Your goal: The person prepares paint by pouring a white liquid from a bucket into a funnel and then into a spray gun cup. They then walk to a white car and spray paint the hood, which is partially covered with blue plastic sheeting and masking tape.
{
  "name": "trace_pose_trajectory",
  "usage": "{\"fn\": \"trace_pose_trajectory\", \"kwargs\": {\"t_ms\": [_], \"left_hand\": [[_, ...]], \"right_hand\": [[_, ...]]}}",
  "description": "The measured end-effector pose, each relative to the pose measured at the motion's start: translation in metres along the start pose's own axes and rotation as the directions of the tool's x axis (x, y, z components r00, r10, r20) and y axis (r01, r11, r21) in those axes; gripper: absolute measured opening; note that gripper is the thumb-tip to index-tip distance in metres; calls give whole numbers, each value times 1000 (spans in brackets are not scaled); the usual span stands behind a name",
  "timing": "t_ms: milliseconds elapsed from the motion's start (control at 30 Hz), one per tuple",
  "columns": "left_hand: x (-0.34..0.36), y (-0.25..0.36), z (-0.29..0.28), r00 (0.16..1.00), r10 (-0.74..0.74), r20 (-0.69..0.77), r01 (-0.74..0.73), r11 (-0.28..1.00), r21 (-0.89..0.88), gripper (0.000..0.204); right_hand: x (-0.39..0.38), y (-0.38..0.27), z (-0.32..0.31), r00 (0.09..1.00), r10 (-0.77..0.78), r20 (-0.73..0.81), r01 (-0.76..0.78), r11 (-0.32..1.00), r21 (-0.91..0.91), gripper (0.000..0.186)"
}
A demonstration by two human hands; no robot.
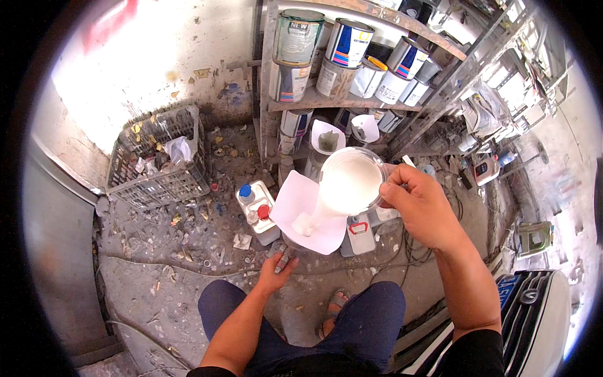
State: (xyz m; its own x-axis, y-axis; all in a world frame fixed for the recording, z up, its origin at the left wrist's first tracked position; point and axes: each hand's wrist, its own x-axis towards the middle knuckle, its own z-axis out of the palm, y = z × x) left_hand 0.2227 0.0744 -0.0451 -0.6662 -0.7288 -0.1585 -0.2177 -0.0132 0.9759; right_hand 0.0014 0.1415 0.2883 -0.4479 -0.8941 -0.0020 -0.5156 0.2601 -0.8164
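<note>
My right hand (411, 202) is closed on the rim and side of a clear plastic cup (353, 182) of white paint. The cup is tilted to the left, and paint runs from its lip into a white paper cone strainer (295, 198). A small white pool lies at the bottom of the cone. Below it my left hand (274, 274) is closed around the grey handle of what looks like a spray gun (282, 261). Most of the gun, and whatever the cone rests in, is hidden under the paper.
Paint cans (349, 43) fill the shelf rack (352, 102) ahead, with two more paper cones (327, 136) low down. Jugs (254, 204) with blue and red caps stand beyond my hands. A black crate (157, 157) sits left, a hose (188, 269) crosses the floor, and a car front (534, 320) is right.
</note>
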Motion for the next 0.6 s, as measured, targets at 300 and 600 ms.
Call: {"fn": "trace_pose_trajectory", "kwargs": {"t_ms": [300,600], "left_hand": [[1,2,0,999,37,-39,-38,999,-26,22],[-1,9,-5,991,115,-73,-115,993,7,21]], "right_hand": [[2,-5,8,996,-71,-46,68,996,-59,16],[0,-14,17,983,-165,-76,154,979,-134,15]]}}
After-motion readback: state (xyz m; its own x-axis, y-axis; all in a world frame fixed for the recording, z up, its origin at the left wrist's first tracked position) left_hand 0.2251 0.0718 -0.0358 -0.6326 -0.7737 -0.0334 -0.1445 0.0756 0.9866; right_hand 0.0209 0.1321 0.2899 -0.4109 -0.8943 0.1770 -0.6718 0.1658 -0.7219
